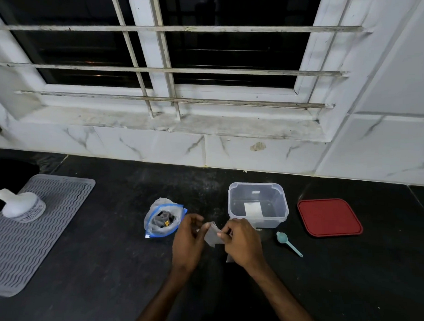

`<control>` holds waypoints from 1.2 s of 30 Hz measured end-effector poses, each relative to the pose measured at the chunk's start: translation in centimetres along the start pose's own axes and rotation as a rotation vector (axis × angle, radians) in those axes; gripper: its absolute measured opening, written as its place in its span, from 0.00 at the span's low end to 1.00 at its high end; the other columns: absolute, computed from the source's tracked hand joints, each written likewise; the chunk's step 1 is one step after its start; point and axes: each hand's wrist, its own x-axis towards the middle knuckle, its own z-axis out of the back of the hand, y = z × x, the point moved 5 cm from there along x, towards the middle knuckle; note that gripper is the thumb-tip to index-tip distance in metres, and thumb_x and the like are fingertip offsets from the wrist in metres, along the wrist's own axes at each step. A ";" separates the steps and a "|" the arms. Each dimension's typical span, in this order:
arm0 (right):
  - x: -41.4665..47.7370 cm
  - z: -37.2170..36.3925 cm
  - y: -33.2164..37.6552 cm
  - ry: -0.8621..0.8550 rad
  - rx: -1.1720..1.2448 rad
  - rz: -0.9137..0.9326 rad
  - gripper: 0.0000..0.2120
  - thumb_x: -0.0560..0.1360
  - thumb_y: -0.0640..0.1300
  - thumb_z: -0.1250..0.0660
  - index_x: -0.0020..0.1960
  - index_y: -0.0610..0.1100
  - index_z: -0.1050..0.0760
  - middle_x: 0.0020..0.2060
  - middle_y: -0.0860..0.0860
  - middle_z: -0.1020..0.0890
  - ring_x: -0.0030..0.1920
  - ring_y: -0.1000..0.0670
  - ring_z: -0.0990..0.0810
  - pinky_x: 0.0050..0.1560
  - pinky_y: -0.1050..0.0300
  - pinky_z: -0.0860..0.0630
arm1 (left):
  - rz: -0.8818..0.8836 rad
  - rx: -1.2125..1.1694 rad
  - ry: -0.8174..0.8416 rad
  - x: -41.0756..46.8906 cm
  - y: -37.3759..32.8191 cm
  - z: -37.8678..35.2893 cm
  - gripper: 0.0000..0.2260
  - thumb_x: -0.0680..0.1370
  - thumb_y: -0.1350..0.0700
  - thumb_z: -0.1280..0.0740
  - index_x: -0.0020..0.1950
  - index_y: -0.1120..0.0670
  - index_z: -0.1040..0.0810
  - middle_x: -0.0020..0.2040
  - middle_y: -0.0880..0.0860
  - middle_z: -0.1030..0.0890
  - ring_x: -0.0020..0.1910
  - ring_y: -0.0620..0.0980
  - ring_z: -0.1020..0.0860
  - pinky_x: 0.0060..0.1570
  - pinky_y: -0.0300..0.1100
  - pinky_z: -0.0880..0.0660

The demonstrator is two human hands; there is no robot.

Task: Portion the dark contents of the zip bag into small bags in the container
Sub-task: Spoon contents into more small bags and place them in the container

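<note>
A blue-edged zip bag (pixel 162 220) stands open on the dark counter, with dark contents showing inside. To its right, both hands hold a small translucent bag (pixel 212 234) just above the counter. My left hand (pixel 188 241) pinches its left edge and my right hand (pixel 241 243) grips its right side. Behind my right hand stands a clear plastic container (pixel 258 203) with one small white bag lying flat on its bottom. A teal scoop (pixel 288 243) lies on the counter right of my right hand.
The container's red lid (pixel 329 217) lies flat at the right. A grey ribbed mat (pixel 23 233) at the left carries a white dispenser bottle (pixel 20 205). A tiled wall and barred window rise behind the counter. Pale paper shows at the bottom edge.
</note>
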 end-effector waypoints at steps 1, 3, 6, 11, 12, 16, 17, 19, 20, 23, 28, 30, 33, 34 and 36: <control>-0.2 0.1 -0.1 -0.002 -0.018 -0.012 0.07 0.72 0.51 0.29 0.38 0.50 0.24 0.37 0.59 0.24 0.43 0.57 0.27 0.41 0.58 0.26 | 0.018 -0.004 0.009 -0.2 0.0 -0.3 0.05 0.76 0.50 0.29 0.48 0.47 0.24 0.44 0.45 0.19 0.42 0.41 0.21 0.41 0.36 0.24; -0.5 0.4 -0.2 0.000 -0.044 -0.027 0.09 0.70 0.50 0.29 0.36 0.49 0.27 0.36 0.58 0.25 0.43 0.57 0.28 0.40 0.56 0.25 | 0.069 0.022 0.099 -0.7 0.3 -1.1 0.05 0.75 0.47 0.29 0.45 0.46 0.22 0.42 0.45 0.18 0.41 0.41 0.20 0.40 0.38 0.23; -0.5 0.4 0.1 0.003 -0.087 -0.012 0.08 0.70 0.47 0.30 0.37 0.50 0.30 0.37 0.56 0.25 0.44 0.55 0.27 0.40 0.55 0.24 | 0.126 0.028 0.204 -1.0 0.6 -2.2 0.04 0.75 0.47 0.28 0.44 0.47 0.20 0.42 0.45 0.16 0.42 0.41 0.19 0.43 0.39 0.22; -0.3 0.5 0.3 -0.011 -0.007 0.035 0.08 0.73 0.49 0.31 0.38 0.50 0.27 0.37 0.57 0.24 0.41 0.57 0.26 0.37 0.67 0.31 | 0.120 0.014 0.190 -0.9 0.0 -2.4 0.03 0.77 0.49 0.30 0.45 0.47 0.17 0.40 0.43 0.16 0.42 0.37 0.19 0.44 0.35 0.23; -0.2 0.5 0.2 0.005 0.042 0.026 0.08 0.74 0.50 0.31 0.38 0.50 0.26 0.37 0.57 0.23 0.40 0.57 0.25 0.38 0.68 0.30 | 0.115 -0.002 0.193 -0.8 -0.1 -2.3 0.03 0.77 0.51 0.30 0.46 0.48 0.17 0.41 0.44 0.16 0.42 0.37 0.19 0.45 0.36 0.22; -0.1 0.8 0.0 0.091 0.217 0.012 0.06 0.73 0.50 0.28 0.41 0.49 0.21 0.36 0.56 0.18 0.38 0.58 0.21 0.42 0.64 0.23 | 0.083 -0.027 0.205 -0.9 -0.4 -1.6 0.04 0.78 0.56 0.31 0.46 0.50 0.17 0.41 0.45 0.15 0.43 0.40 0.18 0.48 0.39 0.21; -0.2 0.8 0.0 0.106 0.244 0.019 0.06 0.73 0.50 0.28 0.41 0.49 0.20 0.36 0.56 0.18 0.39 0.58 0.20 0.43 0.64 0.23 | 0.082 -0.027 0.212 -0.8 -0.4 -1.4 0.04 0.78 0.57 0.31 0.46 0.50 0.17 0.41 0.45 0.15 0.43 0.40 0.18 0.48 0.39 0.21; -0.4 0.7 -0.1 0.117 0.263 0.029 0.05 0.74 0.50 0.29 0.43 0.49 0.19 0.38 0.57 0.17 0.40 0.59 0.20 0.45 0.63 0.23 | 0.096 -0.014 0.242 -0.9 -0.1 -1.2 0.04 0.78 0.57 0.31 0.46 0.49 0.17 0.42 0.45 0.15 0.44 0.39 0.18 0.49 0.39 0.21; -0.4 0.6 -0.1 0.123 0.264 0.032 0.05 0.74 0.50 0.30 0.44 0.50 0.18 0.38 0.58 0.17 0.40 0.59 0.20 0.45 0.63 0.22 | 0.102 -0.013 0.251 -0.9 0.0 -1.2 0.04 0.77 0.57 0.30 0.46 0.49 0.18 0.42 0.45 0.15 0.44 0.39 0.18 0.49 0.39 0.21; -0.5 0.3 0.2 0.153 0.275 0.042 0.05 0.75 0.50 0.30 0.46 0.49 0.18 0.40 0.57 0.17 0.41 0.59 0.20 0.46 0.62 0.22 | 0.105 -0.021 0.237 -0.9 -0.1 -1.0 0.03 0.77 0.57 0.30 0.45 0.49 0.18 0.41 0.45 0.15 0.43 0.40 0.18 0.47 0.38 0.21; 0.0 0.7 0.5 0.156 0.311 0.037 0.05 0.76 0.49 0.32 0.47 0.49 0.19 0.41 0.57 0.17 0.43 0.59 0.20 0.49 0.61 0.22 | 0.073 -0.053 0.223 -0.5 -1.1 -1.0 0.03 0.77 0.59 0.30 0.46 0.52 0.18 0.41 0.47 0.15 0.41 0.42 0.17 0.44 0.37 0.21; 0.1 0.8 0.5 0.162 0.331 0.023 0.05 0.77 0.48 0.32 0.47 0.49 0.19 0.42 0.57 0.17 0.44 0.59 0.20 0.50 0.62 0.22 | 0.073 -0.050 0.226 -0.3 -1.2 -0.9 0.03 0.78 0.59 0.31 0.46 0.51 0.18 0.41 0.48 0.16 0.41 0.43 0.18 0.44 0.37 0.21; 0.2 0.7 0.4 0.165 0.340 0.020 0.04 0.77 0.48 0.33 0.48 0.50 0.20 0.42 0.57 0.17 0.45 0.59 0.19 0.51 0.59 0.21 | 0.064 -0.046 0.230 -0.2 -1.5 -0.9 0.05 0.78 0.59 0.31 0.45 0.50 0.18 0.40 0.46 0.16 0.40 0.42 0.18 0.43 0.36 0.21; 0.2 0.7 0.3 0.159 0.333 0.020 0.04 0.77 0.48 0.33 0.47 0.50 0.20 0.42 0.57 0.17 0.45 0.59 0.19 0.51 0.59 0.21 | 0.061 -0.051 0.232 -0.3 -1.6 -0.9 0.05 0.78 0.59 0.31 0.45 0.50 0.18 0.40 0.46 0.16 0.41 0.41 0.18 0.42 0.35 0.21; 0.1 0.8 0.4 0.141 0.312 0.026 0.05 0.77 0.48 0.34 0.47 0.48 0.21 0.42 0.56 0.17 0.44 0.58 0.19 0.50 0.57 0.21 | 0.062 -0.058 0.245 -0.3 -1.7 -1.0 0.03 0.77 0.57 0.30 0.46 0.50 0.18 0.41 0.47 0.16 0.41 0.41 0.18 0.43 0.35 0.21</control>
